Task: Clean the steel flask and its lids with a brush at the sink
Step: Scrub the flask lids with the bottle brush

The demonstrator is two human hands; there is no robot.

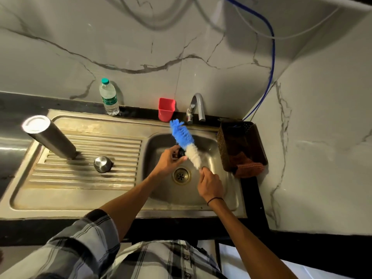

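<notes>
Over the stainless steel sink basin (pixel 225 190), just above its round brass drain (pixel 181 175), the right hand (pixel 210 183) grips the lower end of a long bottle brush with blue and white bristles (pixel 185 143), its fingers curled round the handle so that the bristle head slants up and away toward the curved grey tap (pixel 198 106) behind the basin. The left hand (pixel 168 161), also over the basin and just left of the brush, pinches a small dark lid (pixel 181 153) against the white bristles; the lid is mostly hidden by fingers and its detail cannot be told. Left of the basin, on the ribbed draining board (pixel 88 174), the tall cylindrical steel flask (pixel 50 137) stands upside down with its flat base uppermost, and a rounded steel cap (pixel 102 164) sits between the flask and the basin. Behind the basin, on the dark desk (pixel 12 109) along the marble wall, stand a clear plastic water bottle with a green cap (pixel 109 97) and a red plastic cup (pixel 166 112). Right of the basin a dark brown perforated basket (pixel 241 146) holds an orange knitted cloth (pixel 249 168).
</notes>
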